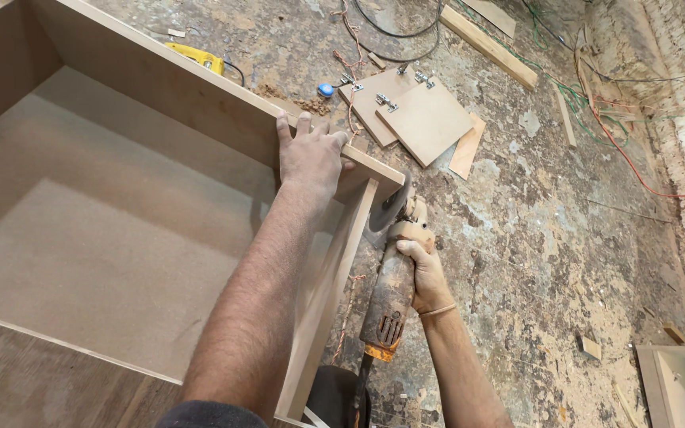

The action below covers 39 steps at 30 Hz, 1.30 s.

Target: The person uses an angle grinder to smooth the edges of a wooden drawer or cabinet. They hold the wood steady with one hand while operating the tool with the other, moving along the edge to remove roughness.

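The right hand (424,273) is wrapped tight around a dusty angle grinder (394,273), its disc at the outer corner of the wooden cabinet (200,95). The left hand (309,154) presses flat, fingers spread, on the cabinet's top edge. The box stands assembled; corner trimming looks unfinished, while hinged panels (414,115) lie unfitted on the floor (564,238).

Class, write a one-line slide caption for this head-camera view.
Left hand braces the corner of a wooden cabinet box while the right hand holds an angle grinder against its edge.

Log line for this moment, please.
left hand: pressed flat on cabinet corner | right hand: gripping angle grinder | disc: at corner's outer edge
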Available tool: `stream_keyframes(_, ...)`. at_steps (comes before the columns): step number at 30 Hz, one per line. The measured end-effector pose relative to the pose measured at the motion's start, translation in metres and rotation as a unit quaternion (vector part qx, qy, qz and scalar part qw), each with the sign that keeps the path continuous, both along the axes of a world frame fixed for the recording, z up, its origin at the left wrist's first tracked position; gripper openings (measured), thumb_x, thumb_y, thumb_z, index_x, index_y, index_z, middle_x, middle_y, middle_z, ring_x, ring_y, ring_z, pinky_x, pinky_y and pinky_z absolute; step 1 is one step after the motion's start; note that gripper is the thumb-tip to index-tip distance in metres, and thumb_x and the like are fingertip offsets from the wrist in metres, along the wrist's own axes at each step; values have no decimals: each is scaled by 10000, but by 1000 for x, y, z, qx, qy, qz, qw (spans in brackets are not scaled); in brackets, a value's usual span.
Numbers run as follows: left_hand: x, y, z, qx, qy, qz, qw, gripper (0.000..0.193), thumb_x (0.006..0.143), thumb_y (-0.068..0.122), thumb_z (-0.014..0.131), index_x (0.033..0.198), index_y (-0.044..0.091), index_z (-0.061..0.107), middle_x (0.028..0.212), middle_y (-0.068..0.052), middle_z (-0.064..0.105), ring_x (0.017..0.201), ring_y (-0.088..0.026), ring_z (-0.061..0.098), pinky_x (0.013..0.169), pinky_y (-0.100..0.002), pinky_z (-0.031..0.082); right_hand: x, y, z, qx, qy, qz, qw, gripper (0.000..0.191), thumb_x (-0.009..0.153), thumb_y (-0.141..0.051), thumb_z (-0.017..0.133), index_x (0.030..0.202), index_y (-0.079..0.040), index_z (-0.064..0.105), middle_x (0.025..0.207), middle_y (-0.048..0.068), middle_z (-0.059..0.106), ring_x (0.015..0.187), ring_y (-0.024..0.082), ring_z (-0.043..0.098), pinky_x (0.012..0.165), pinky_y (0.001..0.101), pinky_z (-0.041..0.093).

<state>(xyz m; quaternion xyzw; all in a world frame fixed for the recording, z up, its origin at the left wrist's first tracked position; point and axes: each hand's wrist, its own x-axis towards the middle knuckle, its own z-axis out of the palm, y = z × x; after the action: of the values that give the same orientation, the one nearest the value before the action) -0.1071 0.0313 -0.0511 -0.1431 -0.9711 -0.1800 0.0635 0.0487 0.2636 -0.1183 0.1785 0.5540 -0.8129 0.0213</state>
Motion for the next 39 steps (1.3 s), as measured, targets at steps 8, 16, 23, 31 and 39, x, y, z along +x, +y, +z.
stream_keyframes(8, 1, -1, 1, -15, -21, -4, 1000, 401, 876, 493, 711, 1211, 275, 680, 1360, -24, 585, 1443, -270, 345, 1204, -629, 105, -3, 2, 25, 7, 19, -12, 1000, 296, 841, -75, 658, 1131, -21, 649, 904, 83, 699, 742, 200, 702, 671, 352, 621)
stream_keyframes(16, -1, -2, -2, -11, -20, 0, 1000, 372, 878, 493, 710, 1164, 255, 697, 1356, -33, 585, 1430, -274, 355, 1204, -623, 102, -3, -1, 52, 52, 8, -38, 998, 300, 857, -107, 666, 1143, -21, 636, 879, 88, 689, 702, 188, 687, 628, 353, 611)
stream_keyframes(23, -2, -5, -6, 5, -11, -6, 1000, 366, 885, 500, 709, 1170, 270, 708, 1296, -20, 622, 1418, -268, 383, 1218, -621, 112, -6, -5, 73, 53, 67, -15, 996, 362, 823, -76, 665, 1171, 18, 630, 926, 152, 715, 752, 240, 721, 671, 375, 632)
stream_keyframes(31, -6, -6, -15, 2, -7, -5, 1000, 411, 866, 532, 704, 1196, 287, 702, 1271, -16, 633, 1410, -269, 395, 1206, -624, 116, -14, -7, 84, 30, 91, -5, 995, 333, 846, -83, 654, 1159, 22, 618, 904, 157, 704, 732, 261, 711, 650, 390, 626)
stream_keyframes(39, -5, -13, -15, -15, -21, -8, 1000, 443, 896, 541, 674, 1269, 302, 675, 1332, -16, 618, 1433, -269, 369, 1197, -615, 127, 19, -22, 61, 57, 28, -29, 998, 376, 779, -82, 691, 1138, -49, 584, 867, 60, 644, 718, 173, 645, 612, 332, 615)
